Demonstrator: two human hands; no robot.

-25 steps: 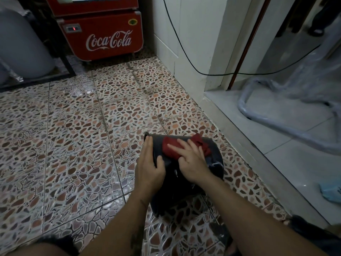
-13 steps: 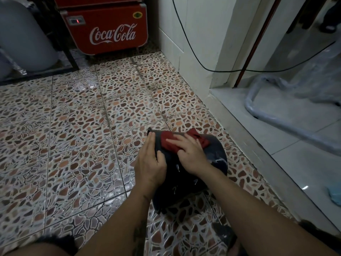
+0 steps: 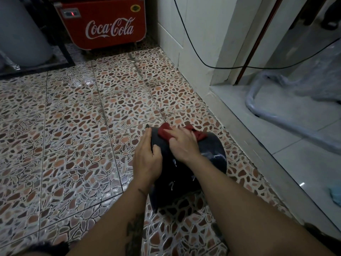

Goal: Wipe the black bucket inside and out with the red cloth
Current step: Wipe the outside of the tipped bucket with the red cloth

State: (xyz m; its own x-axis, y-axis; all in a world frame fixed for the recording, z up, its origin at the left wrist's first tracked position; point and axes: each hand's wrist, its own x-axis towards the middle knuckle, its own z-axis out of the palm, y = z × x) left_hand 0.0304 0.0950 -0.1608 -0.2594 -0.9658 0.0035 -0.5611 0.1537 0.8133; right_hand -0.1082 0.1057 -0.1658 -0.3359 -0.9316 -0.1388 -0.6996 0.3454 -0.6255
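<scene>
The black bucket [image 3: 212,156] lies on its side on the patterned floor tiles, low in the middle of the head view, with pale scuffs on its wall. My left hand [image 3: 147,159] clasps the bucket's left edge and steadies it. My right hand [image 3: 183,144] presses the red cloth [image 3: 164,133] flat against the upper outside of the bucket; the cloth bunches out on both sides of my fingers. Which end of the bucket is the mouth is hidden by my hands and arms.
A red Coca-Cola cooler [image 3: 103,24] stands at the back. A grey drum [image 3: 20,34] sits at the far left. A white wall corner [image 3: 193,52] with a hanging black cable [image 3: 239,67] is on the right, beside a raised sill [image 3: 258,145] and plastic-wrapped tubing [image 3: 276,115].
My right hand has slid the red cloth a little toward the far left of the bucket's top. My left hand keeps the same hold. The camera has tilted slightly.
</scene>
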